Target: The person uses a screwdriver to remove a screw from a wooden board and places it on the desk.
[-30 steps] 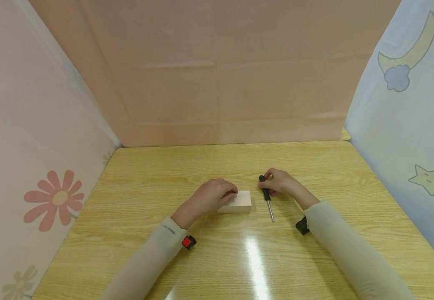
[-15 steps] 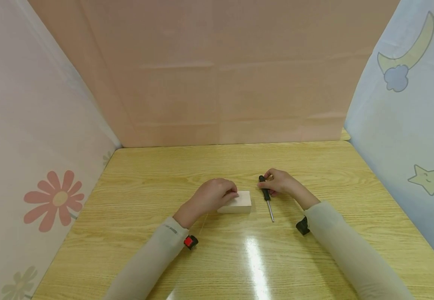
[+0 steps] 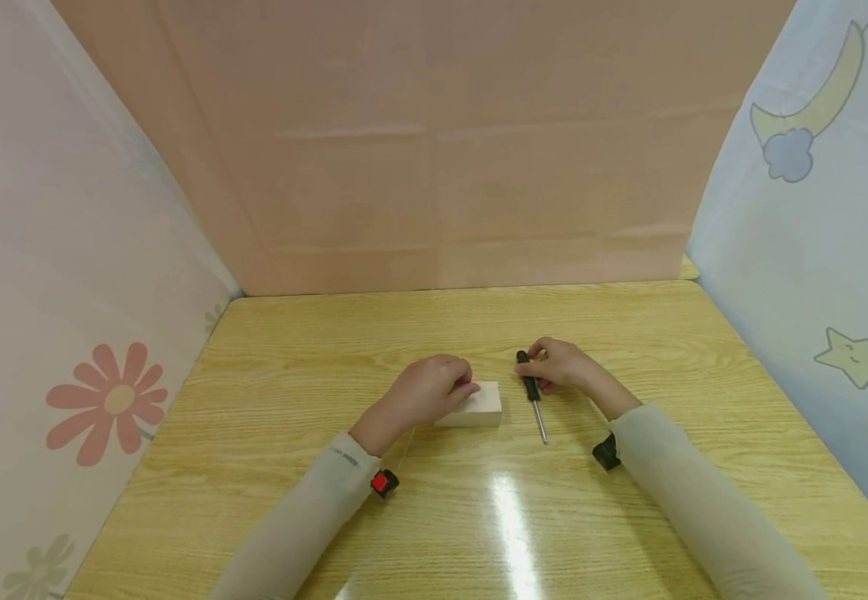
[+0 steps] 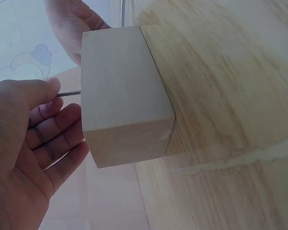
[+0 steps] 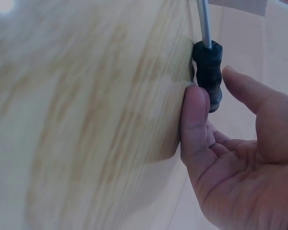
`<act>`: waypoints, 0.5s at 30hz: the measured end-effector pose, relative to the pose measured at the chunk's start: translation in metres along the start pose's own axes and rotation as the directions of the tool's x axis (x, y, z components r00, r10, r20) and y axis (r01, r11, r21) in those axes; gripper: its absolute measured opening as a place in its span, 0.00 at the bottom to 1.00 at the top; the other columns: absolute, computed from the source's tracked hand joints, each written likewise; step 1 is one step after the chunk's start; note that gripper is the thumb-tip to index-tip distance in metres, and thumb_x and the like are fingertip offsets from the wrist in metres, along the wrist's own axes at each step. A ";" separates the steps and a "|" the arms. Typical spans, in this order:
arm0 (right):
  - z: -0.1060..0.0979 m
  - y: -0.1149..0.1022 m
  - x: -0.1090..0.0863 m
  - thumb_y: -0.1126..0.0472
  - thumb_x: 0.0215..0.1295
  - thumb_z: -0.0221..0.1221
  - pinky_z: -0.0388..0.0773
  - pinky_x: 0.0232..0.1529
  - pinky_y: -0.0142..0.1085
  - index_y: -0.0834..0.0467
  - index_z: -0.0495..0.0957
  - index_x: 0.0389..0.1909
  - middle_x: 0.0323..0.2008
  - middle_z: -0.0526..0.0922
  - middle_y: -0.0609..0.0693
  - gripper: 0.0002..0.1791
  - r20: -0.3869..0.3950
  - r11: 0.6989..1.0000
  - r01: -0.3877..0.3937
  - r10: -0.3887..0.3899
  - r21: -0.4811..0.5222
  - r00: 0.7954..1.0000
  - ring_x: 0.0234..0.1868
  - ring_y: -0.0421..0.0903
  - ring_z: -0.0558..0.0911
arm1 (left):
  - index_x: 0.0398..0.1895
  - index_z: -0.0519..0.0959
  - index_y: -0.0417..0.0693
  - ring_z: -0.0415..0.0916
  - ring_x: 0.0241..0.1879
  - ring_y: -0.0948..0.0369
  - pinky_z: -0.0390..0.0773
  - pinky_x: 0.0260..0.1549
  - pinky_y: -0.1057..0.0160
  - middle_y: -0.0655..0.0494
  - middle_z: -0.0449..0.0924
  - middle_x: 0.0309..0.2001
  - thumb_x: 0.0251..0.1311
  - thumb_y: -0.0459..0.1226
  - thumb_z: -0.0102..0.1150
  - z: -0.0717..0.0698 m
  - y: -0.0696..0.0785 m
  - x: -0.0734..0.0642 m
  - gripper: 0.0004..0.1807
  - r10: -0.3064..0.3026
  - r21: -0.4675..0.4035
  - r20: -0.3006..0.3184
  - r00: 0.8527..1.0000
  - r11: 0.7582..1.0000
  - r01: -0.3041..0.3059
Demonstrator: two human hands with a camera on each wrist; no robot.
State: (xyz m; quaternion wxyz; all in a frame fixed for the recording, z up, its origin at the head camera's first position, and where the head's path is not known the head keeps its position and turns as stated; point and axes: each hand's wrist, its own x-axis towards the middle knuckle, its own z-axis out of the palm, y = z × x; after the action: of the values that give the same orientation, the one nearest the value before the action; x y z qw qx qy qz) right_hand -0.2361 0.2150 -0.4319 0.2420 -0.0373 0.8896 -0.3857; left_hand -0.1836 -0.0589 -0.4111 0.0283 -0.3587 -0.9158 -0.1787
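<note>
A pale wooden block [image 3: 484,400] lies on the table with my left hand [image 3: 429,388] over its left part. In the left wrist view, the thumb and index finger of that hand pinch a threaded screw [image 4: 70,93], which stands upright against the block's top face. The other fingers are loosely bent beside the block. To the right of the block, my right hand [image 3: 564,365] has its thumb and fingers around the black handle of a screwdriver [image 3: 532,388]. Its metal shaft points toward the table's near side. In the right wrist view, the thumb tip is right at the handle's edge.
The light wood-grain table [image 3: 313,350] reaches back to a peach-coloured backdrop [image 3: 434,167]. Printed cloth walls stand at the left [image 3: 103,292] and right [image 3: 801,250]. Small dark devices sit at both wrists, the left one [image 3: 384,483] with a red patch.
My left hand and wrist have shifted very slightly to the right, its fingers still over the block. The right hand and the screwdriver have stayed almost in place.
</note>
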 end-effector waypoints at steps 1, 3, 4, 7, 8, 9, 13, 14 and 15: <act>0.000 0.000 0.000 0.48 0.71 0.63 0.84 0.38 0.39 0.67 0.66 0.63 0.41 0.82 0.58 0.33 0.002 1.000 0.001 -0.001 0.002 1.000 0.34 0.47 0.84 | 0.32 0.78 0.52 0.68 0.25 0.66 0.70 0.25 0.70 0.64 0.74 0.27 0.72 0.46 0.59 0.000 0.000 0.000 0.12 0.002 0.001 -0.001 1.000 1.000 -0.002; -0.001 0.000 -0.001 0.48 0.71 0.62 0.84 0.37 0.38 0.67 0.65 0.63 0.40 0.82 0.57 0.33 0.008 1.000 0.001 -0.001 0.012 1.000 0.33 0.47 0.83 | 0.30 0.77 0.52 0.67 0.24 0.66 0.69 0.25 0.70 0.64 0.73 0.26 0.73 0.46 0.59 0.001 -0.001 0.000 0.12 0.009 0.001 -0.003 1.000 1.000 -0.009; -0.001 0.000 -0.001 0.48 0.71 0.62 0.83 0.37 0.38 0.67 0.65 0.63 0.39 0.82 0.57 0.33 0.009 1.000 0.000 0.000 0.016 1.000 0.33 0.47 0.82 | 0.29 0.76 0.52 0.67 0.24 0.66 0.69 0.24 0.70 0.64 0.72 0.26 0.73 0.45 0.59 0.001 -0.001 0.001 0.13 0.014 0.002 -0.005 1.000 1.000 -0.014; -0.001 0.001 -0.001 0.49 0.71 0.63 0.83 0.36 0.38 0.67 0.65 0.63 0.37 0.81 0.56 0.32 0.013 0.999 -0.003 0.002 0.037 1.000 0.32 0.47 0.82 | 0.26 0.75 0.52 0.65 0.23 0.66 0.67 0.23 0.71 0.63 0.70 0.24 0.73 0.44 0.58 0.002 -0.001 0.001 0.14 0.035 0.010 -0.011 0.999 0.999 -0.035; -0.001 0.001 -0.002 0.49 0.71 0.63 0.83 0.35 0.38 0.67 0.65 0.63 0.37 0.81 0.56 0.32 0.012 0.999 -0.003 0.002 0.041 1.000 0.31 0.47 0.82 | 0.25 0.74 0.52 0.65 0.23 0.67 0.67 0.23 0.71 0.63 0.70 0.24 0.73 0.43 0.58 0.002 -0.001 0.002 0.15 0.042 0.012 -0.014 0.999 0.999 -0.042; -0.001 0.002 -0.002 0.49 0.72 0.62 0.83 0.35 0.38 0.67 0.65 0.64 0.37 0.81 0.56 0.32 0.016 0.999 -0.002 0.001 0.045 1.000 0.31 0.47 0.81 | 0.24 0.73 0.52 0.64 0.22 0.67 0.67 0.22 0.71 0.63 0.69 0.23 0.73 0.42 0.58 0.002 -0.001 0.002 0.16 0.049 0.013 -0.017 0.999 0.999 -0.048; -0.003 0.004 -0.003 0.47 0.72 0.62 0.83 0.35 0.38 0.67 0.64 0.65 0.37 0.81 0.56 0.34 0.024 0.999 0.005 -0.006 0.047 1.000 0.31 0.47 0.81 | 0.18 0.71 0.53 0.62 0.20 0.68 0.65 0.21 0.73 0.63 0.68 0.21 0.73 0.40 0.58 0.001 -0.001 0.004 0.20 0.064 0.007 -0.033 0.997 0.998 -0.064; -0.003 0.005 -0.004 0.47 0.72 0.61 0.82 0.35 0.38 0.67 0.64 0.65 0.37 0.81 0.57 0.34 0.029 0.999 0.010 -0.011 0.046 1.000 0.31 0.47 0.80 | 0.16 0.71 0.53 0.62 0.20 0.69 0.65 0.20 0.74 0.63 0.68 0.21 0.73 0.40 0.58 0.001 -0.001 0.005 0.22 0.063 0.003 -0.036 0.997 0.998 -0.063; -0.004 0.005 -0.004 0.47 0.73 0.61 0.82 0.35 0.38 0.67 0.63 0.66 0.37 0.81 0.57 0.35 0.036 0.999 0.020 -0.021 0.042 0.999 0.31 0.47 0.80 | 0.15 0.70 0.53 0.61 0.19 0.69 0.64 0.20 0.74 0.63 0.67 0.20 0.73 0.40 0.58 0.001 0.000 0.005 0.23 0.060 0.000 -0.038 0.997 0.998 -0.060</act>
State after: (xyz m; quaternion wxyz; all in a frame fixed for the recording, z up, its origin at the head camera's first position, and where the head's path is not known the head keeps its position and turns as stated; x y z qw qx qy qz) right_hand -0.2332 0.2223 -0.4317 0.2551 -0.0485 0.8763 -0.4057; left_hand -0.1875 -0.0556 -0.4113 0.0511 -0.3825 -0.9038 -0.1850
